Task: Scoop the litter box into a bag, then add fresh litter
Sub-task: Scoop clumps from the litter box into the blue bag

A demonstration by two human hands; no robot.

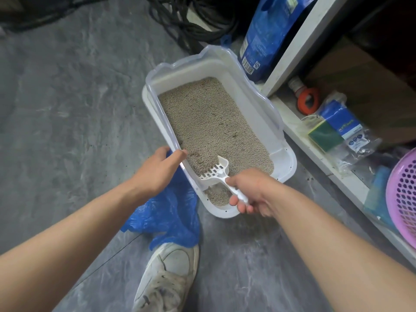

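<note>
Down at the near end of the litter box, the fingers of the right hand are curled tight round the handle of a white slotted litter scoop, the thumb lying along the top of the handle, and the scoop's slotted blade lies just over the litter by the near left corner of the box, its tip pointing toward the far end. The left hand grips the box's left rim near that same corner, the thumb hooked over the translucent rim into the box and the other fingers curled down its outer side, where they also seem to press against the blue plastic bag; whether they pinch the bag cannot be told. That bag lies crumpled on the grey floor against the near left side of the white litter box, between the box and a worn white shoe. Grey-beige litter covers most of the box's bottom, with a bare patch of white at the near right corner. Just past the far right corner of the box a blue litter bag stands upright against a white shelf unit. On the shelf's low ledge lie an orange ring and a packet of sponges, with a pink perforated basket at the right edge. Black cables are coiled on the floor beyond the box.
</note>
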